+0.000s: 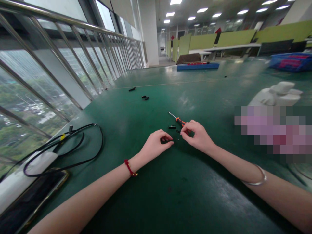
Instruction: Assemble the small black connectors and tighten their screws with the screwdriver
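Note:
Pinched between the thumb and fingers of my right hand (197, 135) is a small black piece (178, 131). My left hand (157, 142) hovers low over the table to its left, its fingers loosely curled and the thumb slightly apart, with nothing visible between them. Just beyond both hands lies a small black rectangular part (172, 127). A screwdriver with an orange and black handle (179, 121) rests behind my right hand, its shaft pointing away to the left; my fingers hide the handle's end. A tiny light speck (178, 139), too small to identify, lies between the hands.
Several small black parts (145, 97) lie farther back on the green table (156, 201). At the left are black cables (101, 143), a white power strip (46, 159) and a phone (34, 198). A white bottle-like object (273, 94) stands right; a blue tray (198, 67) lies far back.

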Demonstrator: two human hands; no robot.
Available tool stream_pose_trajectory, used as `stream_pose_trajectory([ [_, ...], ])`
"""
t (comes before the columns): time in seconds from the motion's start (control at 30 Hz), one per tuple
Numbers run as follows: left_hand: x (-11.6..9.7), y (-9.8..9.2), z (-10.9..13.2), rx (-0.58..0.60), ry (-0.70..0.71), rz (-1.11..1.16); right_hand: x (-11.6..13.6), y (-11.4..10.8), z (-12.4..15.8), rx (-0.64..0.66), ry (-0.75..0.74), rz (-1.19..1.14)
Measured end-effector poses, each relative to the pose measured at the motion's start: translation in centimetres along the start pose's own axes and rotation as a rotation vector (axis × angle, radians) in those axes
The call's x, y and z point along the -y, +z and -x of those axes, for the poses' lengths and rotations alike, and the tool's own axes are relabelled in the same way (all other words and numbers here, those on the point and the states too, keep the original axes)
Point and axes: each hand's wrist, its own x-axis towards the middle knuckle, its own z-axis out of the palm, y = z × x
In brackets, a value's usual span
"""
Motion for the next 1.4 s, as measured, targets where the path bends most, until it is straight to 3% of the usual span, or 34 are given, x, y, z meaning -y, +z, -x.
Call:
stream_pose_trajectory([
  [0.17, -0.3, 0.3, -0.2, 0.009, -0.021, -0.078, 0.3, 0.2, 0.1, 0.025, 0.030, -0.079],
  [0.33, 0.1, 0.1, -0.4, 0.056, 0.007, -0.110, 0.9, 0.6, 0.3, 0.069, 0.149, -0.225],
  [0.53, -0.1, -0.5, -0.1, -0.080, 0.203, -0.087, 0.9, 0.9, 0.4, 0.128, 0.269, -0.367],
  [0.7, -0.2, -0.4, 0.0, -0.179, 0.322, -0.184, 0.9, 0.9, 0.5, 0.189, 0.243, -0.400],
  [1.4, 0.2, -0.3, 0.0, -0.208, 0.378, -0.192, 0.7, 0.9, 0.4, 0.211, 0.070, -0.326],
])
